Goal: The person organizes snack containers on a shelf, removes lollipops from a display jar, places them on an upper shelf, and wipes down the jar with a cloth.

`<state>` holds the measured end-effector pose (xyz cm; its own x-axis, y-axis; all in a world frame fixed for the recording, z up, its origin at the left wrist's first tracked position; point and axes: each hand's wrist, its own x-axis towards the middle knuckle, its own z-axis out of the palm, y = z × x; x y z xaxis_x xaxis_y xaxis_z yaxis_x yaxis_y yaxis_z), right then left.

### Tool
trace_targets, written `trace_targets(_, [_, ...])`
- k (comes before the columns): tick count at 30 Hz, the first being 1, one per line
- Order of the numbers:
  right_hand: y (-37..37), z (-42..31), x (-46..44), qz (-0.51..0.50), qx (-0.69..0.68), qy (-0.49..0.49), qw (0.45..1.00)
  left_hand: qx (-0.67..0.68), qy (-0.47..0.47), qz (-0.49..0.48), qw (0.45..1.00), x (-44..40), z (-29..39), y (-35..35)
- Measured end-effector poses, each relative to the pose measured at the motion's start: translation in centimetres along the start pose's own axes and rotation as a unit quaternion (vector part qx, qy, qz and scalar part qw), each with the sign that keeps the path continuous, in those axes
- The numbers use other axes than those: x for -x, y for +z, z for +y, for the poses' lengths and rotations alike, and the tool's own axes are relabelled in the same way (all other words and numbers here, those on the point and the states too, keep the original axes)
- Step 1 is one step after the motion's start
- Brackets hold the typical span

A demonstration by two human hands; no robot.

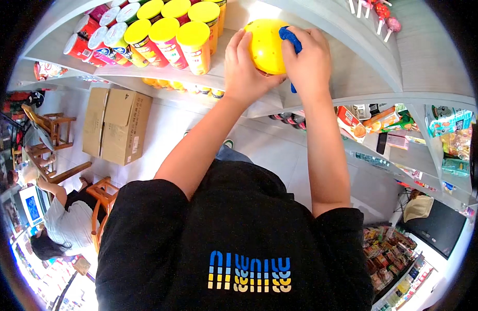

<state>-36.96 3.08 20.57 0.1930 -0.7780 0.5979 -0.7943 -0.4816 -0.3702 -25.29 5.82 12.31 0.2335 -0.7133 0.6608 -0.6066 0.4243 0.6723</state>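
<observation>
A glossy, rounded yellow container [266,47] with small marks on its surface is held over the shelf at the top of the view. My left hand [244,72] is closed around its left side and underside. Against the right side of the container, my right hand [312,61] presses a folded blue cloth [290,37]. The cloth shows between thumb and fingers, with a bit hanging below. Left of my hands, rows of canisters with yellow lids [193,35] stand on the shelf.
The pale curved shelf [366,80] runs across the front, with lollipops [389,23] at its upper right. A cardboard box [117,124] sits on the floor at left. Behind it, a person [68,223] is seated near wooden chairs and a laptop. Packaged snacks [384,122] fill lower right shelves.
</observation>
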Motion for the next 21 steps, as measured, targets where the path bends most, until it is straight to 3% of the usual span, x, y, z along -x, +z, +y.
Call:
trace_targets(6, [0.0,1.2,0.1,0.047,-0.021,-0.063,0.997,0.021,-0.012,-0.013,1.000,2.0,1.7,-1.7])
trace_targets(10, [-0.5,1.6,-0.6,-0.033,-0.127,0.005,0.991,0.076,-0.050,-0.052,0.994,2.6,1.4,-2.3])
trace_targets(12, [-0.7,1.5,-0.7,-0.042,-0.133,0.018,0.990,0.119,-0.152,-0.026,0.981,1.7,-0.1,-2.1])
trace_targets(16, [-0.6,2.0,-0.5,-0.059,-0.141,0.034,0.988,0.129,-0.137,-0.016,0.982,-1.9,-1.5,-1.3])
trace_targets(19, [-0.3,2.6,0.0,-0.041,-0.134,0.004,0.990,0.167,-0.100,-0.073,0.978,-2.9,-1.3,-0.5])
trace_targets(21, [-0.1,2.5,0.3,-0.004,-0.116,-0.039,0.993,0.194,-0.153,-0.125,0.961,-2.8,-1.1,-0.1])
